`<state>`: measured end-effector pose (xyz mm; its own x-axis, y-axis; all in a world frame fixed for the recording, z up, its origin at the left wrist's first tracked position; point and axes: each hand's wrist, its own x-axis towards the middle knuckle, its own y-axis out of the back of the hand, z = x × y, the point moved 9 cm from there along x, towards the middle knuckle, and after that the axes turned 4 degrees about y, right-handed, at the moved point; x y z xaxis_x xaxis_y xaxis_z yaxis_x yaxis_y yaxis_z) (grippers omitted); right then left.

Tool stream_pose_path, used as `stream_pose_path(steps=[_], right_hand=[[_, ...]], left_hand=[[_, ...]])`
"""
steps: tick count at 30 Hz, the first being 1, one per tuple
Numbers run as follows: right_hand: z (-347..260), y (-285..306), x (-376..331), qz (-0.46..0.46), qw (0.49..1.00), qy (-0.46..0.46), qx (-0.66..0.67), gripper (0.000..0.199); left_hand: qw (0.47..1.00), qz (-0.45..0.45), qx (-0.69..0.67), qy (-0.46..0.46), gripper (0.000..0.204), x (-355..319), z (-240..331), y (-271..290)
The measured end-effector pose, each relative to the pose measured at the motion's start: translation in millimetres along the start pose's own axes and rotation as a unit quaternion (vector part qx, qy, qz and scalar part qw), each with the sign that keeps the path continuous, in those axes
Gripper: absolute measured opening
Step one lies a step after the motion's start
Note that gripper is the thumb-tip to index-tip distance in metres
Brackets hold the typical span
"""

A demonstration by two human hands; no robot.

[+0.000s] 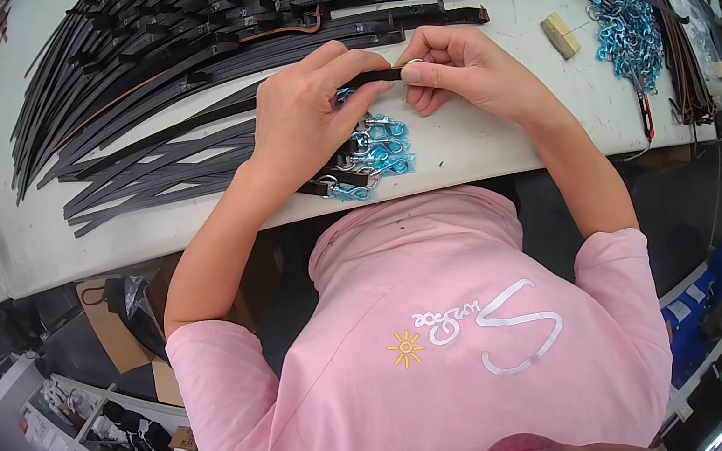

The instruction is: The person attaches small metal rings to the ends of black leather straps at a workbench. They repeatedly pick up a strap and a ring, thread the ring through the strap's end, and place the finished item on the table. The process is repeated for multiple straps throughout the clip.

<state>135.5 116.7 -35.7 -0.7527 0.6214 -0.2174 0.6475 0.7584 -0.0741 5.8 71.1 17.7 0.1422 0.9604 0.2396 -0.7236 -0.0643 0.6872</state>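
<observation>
My left hand pinches a black strap between thumb and fingers, close to one end. The strap's long tail runs off to the left over the table. Thumb and fingertips of my right hand are closed on the same end, where a small part of a silvery metal ring shows. How the ring sits on the strap is hidden by the fingers. Below my left hand lie several black straps with metal snap hooks partly wrapped in blue film.
A broad heap of black straps covers the far side of the white table. To the right are a pile of blue-wrapped snap hooks, a small yellowish block and a red-handled tool. Dark brown straps hang at the right edge.
</observation>
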Motion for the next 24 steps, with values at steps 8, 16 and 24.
stream_pose_path(steps=[8, 16, 24], right_hand=[[0, -1, 0, -0.003, 1.0, -0.003, -0.006, 0.022], [3, 1, 1, 0.001, 1.0, -0.01, -0.012, 0.023], [5, -2, 3, -0.009, 1.0, -0.026, -0.01, 0.024]], left_hand=[[1.0, 0.005, -0.006, 0.003, 0.018, 0, 0, 0], [0.994, -0.057, -0.059, 0.067, 0.023, 2, -10, -9], [0.958, -0.167, -0.174, 0.152, 0.02, 7, -25, -23]])
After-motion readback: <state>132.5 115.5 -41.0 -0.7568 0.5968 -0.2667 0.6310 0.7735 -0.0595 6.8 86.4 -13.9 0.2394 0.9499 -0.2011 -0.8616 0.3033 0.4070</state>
